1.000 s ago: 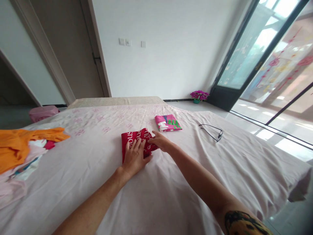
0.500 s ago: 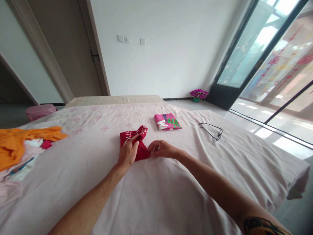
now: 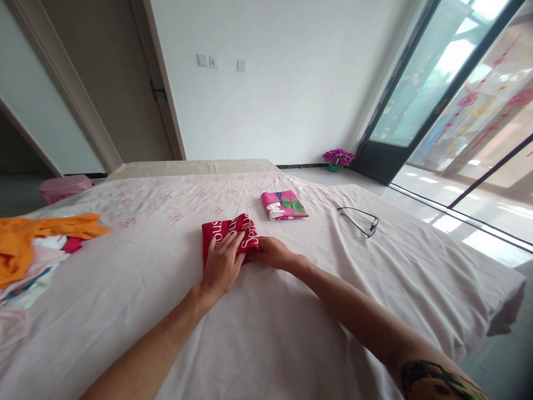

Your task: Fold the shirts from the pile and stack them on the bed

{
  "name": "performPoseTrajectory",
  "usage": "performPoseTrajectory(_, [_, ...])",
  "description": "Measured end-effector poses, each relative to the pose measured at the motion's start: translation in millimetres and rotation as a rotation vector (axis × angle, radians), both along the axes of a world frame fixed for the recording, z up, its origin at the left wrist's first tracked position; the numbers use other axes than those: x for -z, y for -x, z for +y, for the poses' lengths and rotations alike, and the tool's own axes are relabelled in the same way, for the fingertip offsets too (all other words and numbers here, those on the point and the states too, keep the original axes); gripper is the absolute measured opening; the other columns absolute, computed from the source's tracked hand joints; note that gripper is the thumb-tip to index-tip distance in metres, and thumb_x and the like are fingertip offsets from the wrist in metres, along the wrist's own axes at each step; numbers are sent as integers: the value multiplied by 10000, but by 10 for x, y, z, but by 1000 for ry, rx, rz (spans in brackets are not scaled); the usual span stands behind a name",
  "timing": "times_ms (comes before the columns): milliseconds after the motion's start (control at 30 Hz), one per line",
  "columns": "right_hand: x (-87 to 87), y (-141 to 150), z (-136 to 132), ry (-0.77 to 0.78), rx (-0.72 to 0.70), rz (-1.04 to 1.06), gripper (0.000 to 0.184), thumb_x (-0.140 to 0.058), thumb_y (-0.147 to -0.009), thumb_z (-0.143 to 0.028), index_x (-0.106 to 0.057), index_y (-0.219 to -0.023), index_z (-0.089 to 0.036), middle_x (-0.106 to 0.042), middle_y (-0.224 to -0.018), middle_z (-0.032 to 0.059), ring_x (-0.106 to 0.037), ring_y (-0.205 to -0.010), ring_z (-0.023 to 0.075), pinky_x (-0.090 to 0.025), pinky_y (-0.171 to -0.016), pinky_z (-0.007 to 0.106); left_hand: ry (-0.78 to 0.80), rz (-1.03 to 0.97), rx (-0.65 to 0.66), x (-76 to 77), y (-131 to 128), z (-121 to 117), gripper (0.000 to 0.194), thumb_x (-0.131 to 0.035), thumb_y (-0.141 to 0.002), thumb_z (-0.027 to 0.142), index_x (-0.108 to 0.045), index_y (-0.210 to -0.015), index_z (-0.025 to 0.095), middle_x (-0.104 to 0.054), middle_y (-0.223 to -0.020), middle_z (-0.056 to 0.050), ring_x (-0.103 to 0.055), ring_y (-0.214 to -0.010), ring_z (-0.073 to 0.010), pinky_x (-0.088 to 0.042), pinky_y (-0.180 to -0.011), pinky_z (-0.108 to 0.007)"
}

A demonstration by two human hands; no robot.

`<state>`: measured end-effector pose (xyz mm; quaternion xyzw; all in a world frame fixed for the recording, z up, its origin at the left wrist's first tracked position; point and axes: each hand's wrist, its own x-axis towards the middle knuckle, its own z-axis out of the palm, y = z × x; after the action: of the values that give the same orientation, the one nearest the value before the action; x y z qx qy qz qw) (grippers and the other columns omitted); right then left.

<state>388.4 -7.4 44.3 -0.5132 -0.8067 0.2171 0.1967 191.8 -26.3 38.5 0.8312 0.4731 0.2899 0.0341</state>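
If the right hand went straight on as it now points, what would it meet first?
The folded red cloth with white lettering, probably: the right hand is at its edge, exact contact unclear.

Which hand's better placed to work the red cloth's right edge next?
Probably the right hand: it's already at that edge of the red cloth, its fingertips partly hidden. The left hand lies spread across the top, better placed for steadying.

Has dark-framed glasses (image 3: 373, 226) on the bedsheet (image 3: 416, 278), purple flowers (image 3: 338, 157) in a green pot (image 3: 333, 168) near the wall (image 3: 258, 116), a pink stool (image 3: 66, 189) leftward.
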Motion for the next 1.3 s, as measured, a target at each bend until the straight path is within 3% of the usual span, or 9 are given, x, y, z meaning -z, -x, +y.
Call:
performPoseTrajectory(133, [-34,-180,101,155,14,54,120,-672,-779,-268,-736,-773,-166,-667,-644,-25,-580,-630,134,-409,-592,203,-71,239,0,94,-56,-123,641,-530,-913,475,-424,-1482,198,-387,-1553,-179,-326,-1450,-353,-145,-1176,-637])
performPoseTrajectory(233, [-127,-307,221,207,209,116,171,-600,-803,-182,-753,-878,-159,-680,-658,4,-608,-617,151,-460,-617,233,-80,273,8,126,-60,-140,706,-521,-886,583,-412,-1491,235,-340,-1578,-176,-275,-1469,-373,-126,-1166,-661])
performPoseTrajectory(333, [-243,-201,301,-29,398,182,309,-547,-853,-167,-714,-1113,-168,-731,-1018,91,-670,-936,216,-496,-859,306,-11,193,44,73,-20,-55,612,-446,-927,574,-467,-1452,260,-418,-1545,-137,-319,-1457,-335,-198,-1166,-623])
performPoseTrajectory(467, [-323,266,246,-166,266,209,458,-439,-950,-229,-524,-1394,-158,-556,-1401,134,-501,-1300,239,-365,-1102,364,28,-22,-41,-30,70,111,504,-249,-1020,386,-506,-1412,202,-511,-1483,-109,-425,-1400,-237,-311,-1159,-494])
performPoseTrajectory(600, [-227,621,105,-202,167,17,515,-365,-1008,-312,-378,-1499,-156,-370,-1557,137,-291,-1455,261,-227,-1187,445,-30,109,-219,21,129,154,513,-383,-978,368,-509,-1406,114,-460,-1508,-179,-365,-1426,-350,-283,-1150,-565])
performPoseTrajectory(833, [86,578,46,-186,139,-165,467,-412,-1010,-362,-431,-1470,-282,-352,-1575,85,-232,-1482,273,-179,-1187,509,20,299,-218,113,252,150,606,-467,-934,421,-451,-1456,113,-403,-1539,-203,-372,-1415,-379,-335,-1110,-564])
performPoseTrajectory(1033, [122,548,77,-163,168,-157,513,-397,-1011,-419,-386,-1499,-262,-319,-1593,71,-234,-1480,250,-153,-1200,454,84,337,-244,144,484,134,687,-420,-941,536,-339,-1522,178,-311,-1584,-217,-346,-1435,-365,-322,-1099,-577])
performPoseTrajectory(1133, [84,498,66,-127,288,-141,604,-431,-989,-453,-349,-1513,-163,-303,-1592,129,-239,-1470,277,-208,-1180,441,106,353,-276,198,606,86,712,-372,-954,557,-288,-1541,164,-363,-1556,-226,-351,-1436,-350,-260,-1136,-573])
performPoseTrajectory(1300, [-20,374,140,-42,418,-68,660,-608,-873,-481,-455,-1415,-138,-570,-1326,181,-497,-1241,337,-391,-1033,454,98,340,-297,268,671,56,751,-312,-954,600,-277,-1546,140,-396,-1533,-237,-325,-1449,-360,-208,-1156,-568])
